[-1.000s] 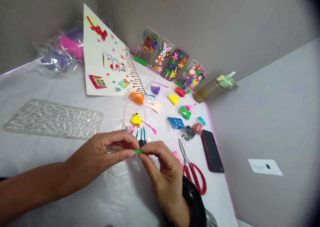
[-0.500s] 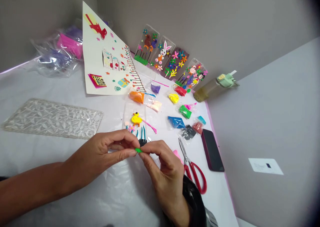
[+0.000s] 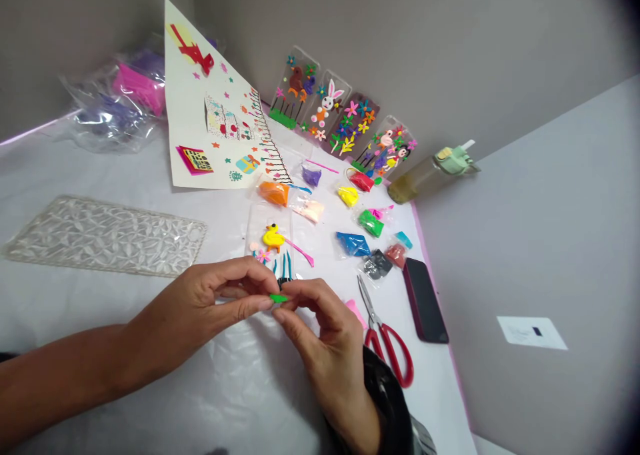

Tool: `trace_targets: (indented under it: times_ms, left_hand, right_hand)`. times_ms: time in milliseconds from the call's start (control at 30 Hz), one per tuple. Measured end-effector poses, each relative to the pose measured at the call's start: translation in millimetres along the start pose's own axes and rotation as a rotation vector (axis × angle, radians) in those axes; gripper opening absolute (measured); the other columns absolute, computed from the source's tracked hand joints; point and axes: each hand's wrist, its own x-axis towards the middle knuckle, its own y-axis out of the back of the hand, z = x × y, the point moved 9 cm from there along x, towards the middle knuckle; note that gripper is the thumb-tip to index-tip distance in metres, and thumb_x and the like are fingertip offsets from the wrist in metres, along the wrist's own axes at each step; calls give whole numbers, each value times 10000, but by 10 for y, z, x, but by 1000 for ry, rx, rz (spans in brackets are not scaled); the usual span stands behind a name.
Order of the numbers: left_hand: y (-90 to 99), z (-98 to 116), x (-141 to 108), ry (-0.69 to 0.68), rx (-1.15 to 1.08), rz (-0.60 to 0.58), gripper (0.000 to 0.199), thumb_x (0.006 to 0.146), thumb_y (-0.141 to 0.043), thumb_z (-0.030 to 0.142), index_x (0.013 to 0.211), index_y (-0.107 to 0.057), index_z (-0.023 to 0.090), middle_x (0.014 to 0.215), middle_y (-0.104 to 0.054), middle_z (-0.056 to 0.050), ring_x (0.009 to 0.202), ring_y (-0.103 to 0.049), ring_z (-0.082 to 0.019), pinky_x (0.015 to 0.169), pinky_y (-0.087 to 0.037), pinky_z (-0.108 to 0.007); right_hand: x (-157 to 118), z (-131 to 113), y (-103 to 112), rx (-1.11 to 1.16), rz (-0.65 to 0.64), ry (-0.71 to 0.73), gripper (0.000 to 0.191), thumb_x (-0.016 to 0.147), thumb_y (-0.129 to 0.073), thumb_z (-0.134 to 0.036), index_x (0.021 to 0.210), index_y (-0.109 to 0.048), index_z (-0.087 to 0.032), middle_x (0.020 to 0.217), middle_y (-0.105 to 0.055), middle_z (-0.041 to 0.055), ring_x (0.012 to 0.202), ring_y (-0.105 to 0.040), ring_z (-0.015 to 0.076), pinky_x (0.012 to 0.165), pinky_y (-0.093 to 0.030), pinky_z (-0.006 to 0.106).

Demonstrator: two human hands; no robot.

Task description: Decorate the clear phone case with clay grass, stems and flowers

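Note:
A small piece of green clay point(image 3: 279, 298) is pinched between the fingertips of my left hand point(image 3: 215, 301). My right hand point(image 3: 325, 335) has its fingertips at the clay's right end, the thumb a little below it. Just beyond my fingers lies a clear phone case point(image 3: 256, 225) bearing a yellow clay duck point(image 3: 273, 237), a pink flower point(image 3: 263, 256) and teal stems point(image 3: 286, 265). A pink tool point(image 3: 300, 251) rests across the case's right edge. My fingers hide the case's near part.
Bagged clay, including orange point(image 3: 273, 193), green point(image 3: 371, 223) and blue point(image 3: 353, 244), lies beyond. Red-handled scissors point(image 3: 385, 338) and a phone point(image 3: 425, 301) are at right, a textured clear case point(image 3: 110, 236) at left. A bottle point(image 3: 425, 175), card point(image 3: 200, 108) and decorated cases point(image 3: 325, 111) stand behind.
My right thumb has shifted slightly left and down, away from the index finger, and more of the green clay shows. My left hand has barely moved.

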Motion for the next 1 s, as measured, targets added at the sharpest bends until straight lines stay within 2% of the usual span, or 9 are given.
trace_targets:
  times_ms: [100,267,500,600,767,1000]
  left_hand:
    - [4,13,3,17,20,10,175,967,-807,450,960,-820,276,959,-836,22,947,-799,-195,895,-634,-215]
    - [3,2,17,10,30,8,163,961,-825,453,978,-818,290,970,-837,37,954,-805,-189,905,-634,-201]
    - [9,46,-11,-15,44,9,154,965,-809,438,940,-830,288,930,-825,36,931,-792,-185,901,-628,-203]
    - [17,45,-17,9,66,28,146,949,-815,430,946,-828,284,946,-824,27,940,-781,-193,914,-628,-221]
    - [31,32,-9,-45,78,27,178,971,-817,462,922,-838,292,912,-808,28,898,-761,-181,866,-618,-204]
    - [3,29,2,-21,-6,-23,155,954,-844,422,895,-832,279,869,-805,31,843,-755,-168,859,-611,-210]
  right_hand:
    - [10,82,-14,39,-35,-111,16,989,-888,-262,999,-875,-260,902,-816,4,840,-740,186,782,-592,293]
    - [17,165,-33,99,-71,-237,143,1012,-831,-309,887,-849,-243,831,-789,-5,791,-689,173,756,-538,293]
    - [4,196,-67,144,-74,-282,77,969,-873,-318,956,-864,-242,895,-822,5,827,-715,181,782,-554,301]
    - [-7,207,-79,129,-79,-291,78,951,-881,-305,921,-849,-240,885,-821,5,821,-716,184,780,-558,305]
    - [-11,214,-77,145,-73,-295,65,950,-862,-299,919,-838,-247,883,-809,0,814,-698,178,779,-548,306]
    - [-34,357,-223,444,-179,-495,274,883,-961,-496,900,-848,-247,742,-745,-23,711,-652,162,762,-558,303]
